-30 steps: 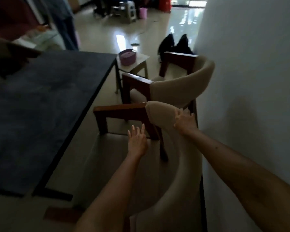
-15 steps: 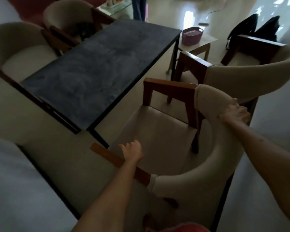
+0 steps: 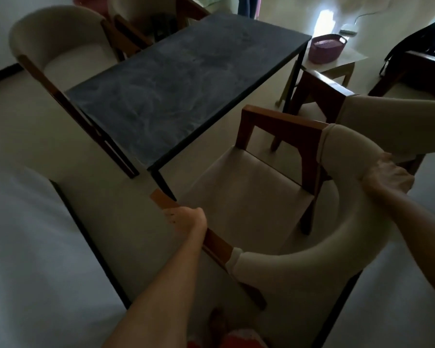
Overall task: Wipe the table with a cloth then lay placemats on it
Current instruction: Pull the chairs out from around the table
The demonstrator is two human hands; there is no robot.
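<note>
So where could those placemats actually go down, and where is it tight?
The whole dark tabletop shows bare, bordered by cream chairs on both long sides. It is tight at the near corner: the left hand grips the chair's wooden arm and the right hand its padded backrest. The small side table holds a purple basket.

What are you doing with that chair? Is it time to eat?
Not yet. A person has both hands on a cream armchair beside the dark table. The left hand holds the wooden left armrest, and the right hand grips the padded backrest. The tabletop shows only faint swirly streaks, no placemats. A purple basket sits on a small side table beyond.
</note>
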